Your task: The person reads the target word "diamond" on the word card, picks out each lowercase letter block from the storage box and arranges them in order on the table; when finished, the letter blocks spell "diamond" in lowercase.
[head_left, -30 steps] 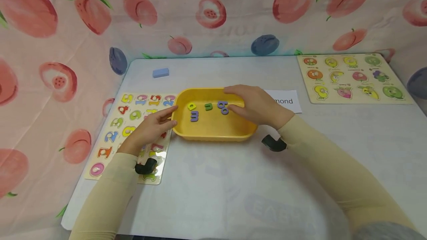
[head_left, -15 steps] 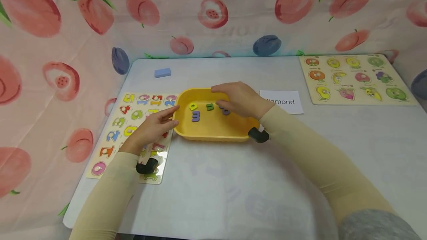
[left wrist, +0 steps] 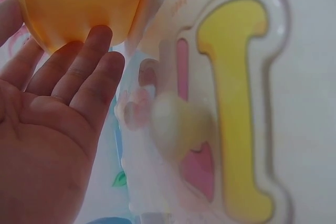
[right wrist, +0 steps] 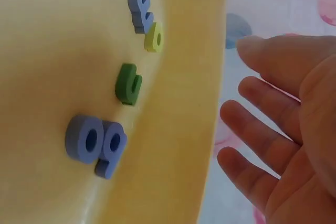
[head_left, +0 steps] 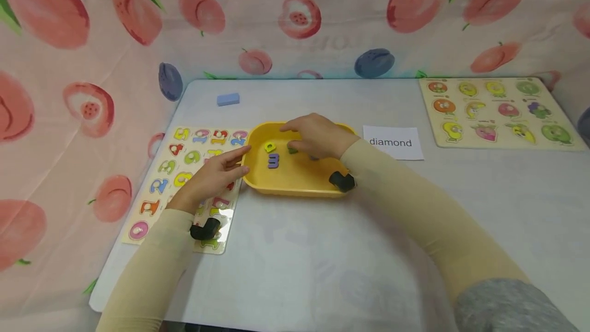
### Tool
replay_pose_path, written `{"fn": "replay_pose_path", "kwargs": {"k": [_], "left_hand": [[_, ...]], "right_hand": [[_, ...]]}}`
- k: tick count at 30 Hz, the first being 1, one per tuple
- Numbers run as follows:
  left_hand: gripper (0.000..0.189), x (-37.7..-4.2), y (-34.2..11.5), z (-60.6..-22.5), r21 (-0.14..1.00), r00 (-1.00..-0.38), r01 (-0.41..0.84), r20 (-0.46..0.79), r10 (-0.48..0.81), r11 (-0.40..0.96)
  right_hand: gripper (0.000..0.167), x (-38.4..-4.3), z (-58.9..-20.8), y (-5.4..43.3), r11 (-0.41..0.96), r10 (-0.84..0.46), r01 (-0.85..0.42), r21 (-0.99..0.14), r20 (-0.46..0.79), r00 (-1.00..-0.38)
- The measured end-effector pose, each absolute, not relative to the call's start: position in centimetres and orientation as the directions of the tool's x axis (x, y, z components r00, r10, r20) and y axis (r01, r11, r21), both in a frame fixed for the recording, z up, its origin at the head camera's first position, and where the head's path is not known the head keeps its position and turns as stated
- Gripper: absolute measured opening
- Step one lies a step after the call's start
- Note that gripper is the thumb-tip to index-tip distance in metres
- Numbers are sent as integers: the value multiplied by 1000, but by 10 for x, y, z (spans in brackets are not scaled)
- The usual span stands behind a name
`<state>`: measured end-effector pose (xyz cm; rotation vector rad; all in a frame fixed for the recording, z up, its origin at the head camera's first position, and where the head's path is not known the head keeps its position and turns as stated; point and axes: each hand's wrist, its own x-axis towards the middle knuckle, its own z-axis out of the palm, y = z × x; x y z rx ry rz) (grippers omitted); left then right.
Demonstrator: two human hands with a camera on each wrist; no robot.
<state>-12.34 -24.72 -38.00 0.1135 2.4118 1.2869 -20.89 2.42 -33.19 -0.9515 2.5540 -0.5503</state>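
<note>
A yellow tray [head_left: 299,186] holds several letter pieces: a yellow "a" [head_left: 270,147], a purple "m" [head_left: 273,161], a green "n" [right wrist: 128,84], and a purple "o" [right wrist: 84,139] beside a purple "d" [right wrist: 112,146]. My left hand [head_left: 212,178] rests with extended fingers against the tray's left end; the left wrist view shows its fingertips on the outer wall. Over the tray hovers my right hand [head_left: 320,136], thumb and fingers apart, nothing between them. From the head it covers most of the green and the other purple letters.
Under my left arm lies a number puzzle board [head_left: 159,168]. A white card [head_left: 394,142] reading "diamond" sits right of the tray. A fruit puzzle board [head_left: 502,117] lies at the back right, a blue block [head_left: 228,99] at the back left.
My right hand has moved left over the tray from its right part, uncovering the word on the card. My left hand stays at the tray's left end.
</note>
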Motion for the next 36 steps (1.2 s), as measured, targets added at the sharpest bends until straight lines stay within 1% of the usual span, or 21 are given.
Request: {"fn": "replay_pose_path", "kwargs": {"k": [3,8,12,17,24,32,36], "left_hand": [[60,-124,-248,-379,815,-915,-114,-309,259,568],[59,-124,-249,-379,820,-915,-127,-314,253,558],[58,-123,-248,-379,822,-919,-131,-310,244,554],[58,-123,-248,-379,827,-918,-134,-311,246,546],[58,-123,-249,-380,835,-918,-118,-298,261,537],[58,-125,-248,-381,844,-919,-121,-294,263,522],[59,-124,-249,-381,842,-920,-116,-291,262,526]], "right_hand": [[45,-214,-334,16,689,-696,-550,-471,-219,-684],[43,-221,-342,2,659,-739,-586,-471,-263,-621],[42,-222,-347,-9,649,-751,-591,-478,-285,-595],[40,-221,-354,-22,643,-759,-607,-466,-286,-585],[41,-221,-359,-31,637,-771,-672,-377,-298,-563],[44,-227,-364,-31,673,-739,-644,-365,-378,-558],[43,-229,-363,-26,684,-728,-632,-363,-394,-561]]}}
